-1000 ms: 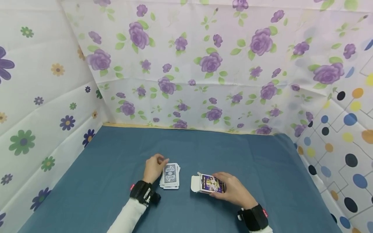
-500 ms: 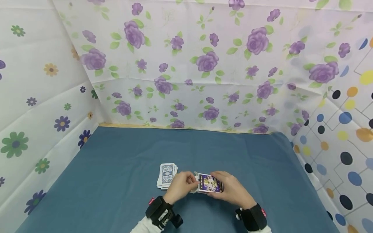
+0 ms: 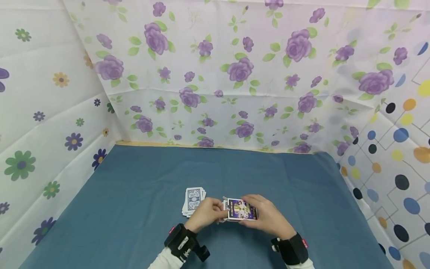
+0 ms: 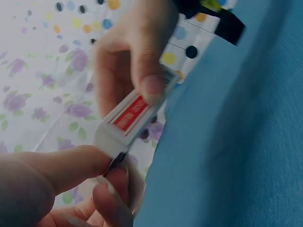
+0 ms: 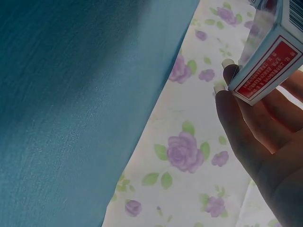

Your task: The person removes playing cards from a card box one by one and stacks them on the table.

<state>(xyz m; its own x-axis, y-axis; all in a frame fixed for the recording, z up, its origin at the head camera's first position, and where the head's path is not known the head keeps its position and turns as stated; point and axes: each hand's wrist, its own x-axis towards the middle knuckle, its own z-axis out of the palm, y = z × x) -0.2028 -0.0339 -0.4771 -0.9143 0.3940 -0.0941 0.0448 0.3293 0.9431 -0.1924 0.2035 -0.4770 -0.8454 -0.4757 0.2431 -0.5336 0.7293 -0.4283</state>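
My right hand (image 3: 268, 216) grips a small purple-and-white playing card box (image 3: 242, 209) by its right end, a little above the table. Red side panels show on it in both wrist views. At the box's open left end is my left hand (image 3: 206, 213), thumb and fingers pinching playing cards (image 3: 226, 204) at the mouth. How many cards it pinches is hidden by the fingers. A loose stack of playing cards (image 3: 193, 198), patterned backs up, lies on the table just behind and left of the left hand, which partly covers it.
Blue cloth (image 3: 151, 179) covers the table. A flowered sheet (image 3: 215, 93) hangs along the back edge, and patterned sheets flank both sides. A black camera strap (image 3: 183, 241) is on the left wrist, another (image 3: 291, 249) on the right.
My left hand has moved from the card stack rightward to the open end of the box and now pinches there. The right hand keeps its hold on the box, nearly still.
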